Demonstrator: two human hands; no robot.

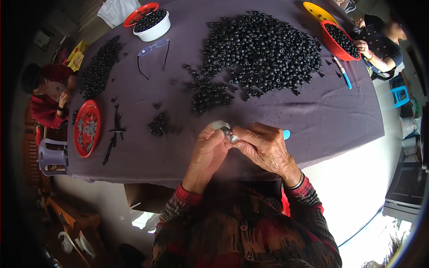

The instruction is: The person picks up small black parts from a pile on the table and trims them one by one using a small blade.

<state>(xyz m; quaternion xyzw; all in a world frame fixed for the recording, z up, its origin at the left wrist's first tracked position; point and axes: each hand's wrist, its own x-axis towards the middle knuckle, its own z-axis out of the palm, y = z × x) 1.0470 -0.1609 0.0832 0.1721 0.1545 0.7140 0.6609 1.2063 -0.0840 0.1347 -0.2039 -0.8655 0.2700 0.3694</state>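
My left hand [208, 151] is closed in a pinch, with a pale covering on one fingertip. My right hand [267, 148] meets it, its thumb and fingers closed at the same spot. Between the fingertips is a small dark part [226, 131], mostly hidden, with something silvery beside it. A light blue rounded end [286, 134] shows just past the right hand; whether I hold it or it lies on the cloth, I cannot tell. Beyond my hands lie a small cluster of black ring-like parts [210, 96] and a large pile of them [263, 53].
A smaller heap [157, 125], black-handled tool [115, 131], red tray [77, 134] and glasses [154, 47] lie leftward. A white bowl [154, 35] stands at back. Rightward are a blue-handled tool [343, 73] and red basin [328, 44]. People sit at left [47, 98] and right [380, 44].
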